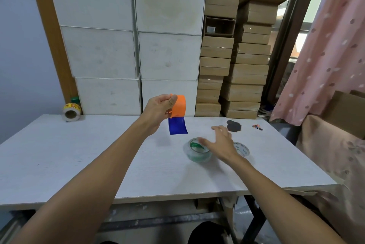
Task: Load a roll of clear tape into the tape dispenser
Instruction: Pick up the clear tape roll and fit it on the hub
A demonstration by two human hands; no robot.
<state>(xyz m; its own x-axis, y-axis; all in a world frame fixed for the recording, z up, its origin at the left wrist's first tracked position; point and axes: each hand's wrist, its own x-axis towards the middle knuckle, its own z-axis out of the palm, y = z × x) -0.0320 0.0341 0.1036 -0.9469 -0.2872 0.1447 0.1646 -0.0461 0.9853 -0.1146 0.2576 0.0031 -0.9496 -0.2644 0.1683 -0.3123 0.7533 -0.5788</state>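
Note:
My left hand (pixel 160 109) holds the tape dispenser (pixel 178 113) up above the white table (pixel 79 160); its orange round part is on top and a blue blade part hangs below. A roll of clear tape (pixel 194 153) with a green core lies flat on the table, right of centre. My right hand (pixel 219 143) hovers over that roll with fingers spread, blurred, holding nothing. A second roll with a white printed core (pixel 244 149) lies just right of it, partly hidden by my right hand.
A roll of yellow stickers (pixel 71 112) sits at the table's back left corner. A dark patch (pixel 234 125) and small bits (pixel 256 126) lie at the back right. White and brown boxes are stacked behind the table. A pink curtain hangs on the right.

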